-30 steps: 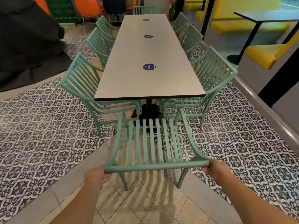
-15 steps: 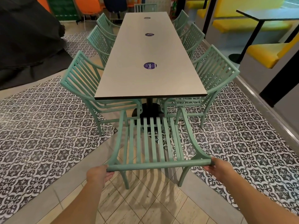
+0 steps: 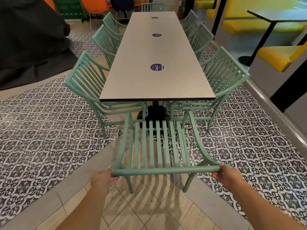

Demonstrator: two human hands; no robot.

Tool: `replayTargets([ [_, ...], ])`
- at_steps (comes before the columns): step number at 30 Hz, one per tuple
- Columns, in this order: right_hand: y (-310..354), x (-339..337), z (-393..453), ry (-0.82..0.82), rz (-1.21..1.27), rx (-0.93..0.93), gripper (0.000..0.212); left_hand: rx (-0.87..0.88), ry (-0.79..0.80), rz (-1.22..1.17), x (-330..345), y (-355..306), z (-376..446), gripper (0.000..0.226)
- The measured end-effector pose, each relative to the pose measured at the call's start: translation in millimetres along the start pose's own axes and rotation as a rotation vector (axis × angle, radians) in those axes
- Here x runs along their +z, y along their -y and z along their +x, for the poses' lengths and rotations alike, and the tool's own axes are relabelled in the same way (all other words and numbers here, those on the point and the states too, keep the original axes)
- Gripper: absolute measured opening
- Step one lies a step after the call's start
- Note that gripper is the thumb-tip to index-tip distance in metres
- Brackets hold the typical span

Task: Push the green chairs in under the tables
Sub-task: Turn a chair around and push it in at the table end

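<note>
**Both hands on the top rail, end chair short of the table**

The left hand (image 3: 103, 179), low and left of centre in the frame, has its fingers curled round the left end of the top rail of a mint-green slatted metal armchair (image 3: 157, 146). The right hand (image 3: 227, 175), low and right of centre, clasps the rail's right end the same way. Neither hand is nearer; they sit level, one at each end.

The rail runs left to right across the frame, directly in front of the fingers. The chair itself lies beyond the hands, up the frame: backrest at the person, seat and armrests pointing away toward the short near edge of the long grey laminate table (image 3: 157, 63). The chair's front-to-back axis lines up closely with the table's long axis, which runs straight up the middle of the frame.

The front of the seat sits near the table's black round pedestal base (image 3: 155, 113) but appears just short of the tabletop edge, so the chair is not yet under. I judge the coming push to be straight forward, up the frame, with even pressure from both hands to keep it square.

The armrest tips pass close between two more green slatted chairs, one at centre left (image 3: 86, 83) and one at centre right (image 3: 226, 75), already drawn in at the table's sides; a skewed push could clip either.

Patterned black-and-white floor tiles (image 3: 49, 130) lie beneath the front legs.
</note>
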State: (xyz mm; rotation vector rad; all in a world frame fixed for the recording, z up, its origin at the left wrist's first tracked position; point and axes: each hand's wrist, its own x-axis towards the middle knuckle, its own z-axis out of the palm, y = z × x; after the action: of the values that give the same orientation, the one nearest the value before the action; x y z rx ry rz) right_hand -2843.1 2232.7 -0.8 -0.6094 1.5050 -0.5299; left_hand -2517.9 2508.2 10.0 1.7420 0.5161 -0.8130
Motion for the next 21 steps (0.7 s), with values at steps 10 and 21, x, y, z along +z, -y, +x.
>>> replayTargets([
  [10, -2.8, -3.1, 12.2, -0.035, -0.002, 0.017, 0.036, 0.002, 0.033, 0.048, -1.6, 2.1, 5.7, 0.036],
  [21, -2.5, 4.5, 0.9, -0.070, 0.035, -0.023, 0.037, 0.003, 0.047, 0.069, -2.6, 5.3, 8.7, 0.038],
])
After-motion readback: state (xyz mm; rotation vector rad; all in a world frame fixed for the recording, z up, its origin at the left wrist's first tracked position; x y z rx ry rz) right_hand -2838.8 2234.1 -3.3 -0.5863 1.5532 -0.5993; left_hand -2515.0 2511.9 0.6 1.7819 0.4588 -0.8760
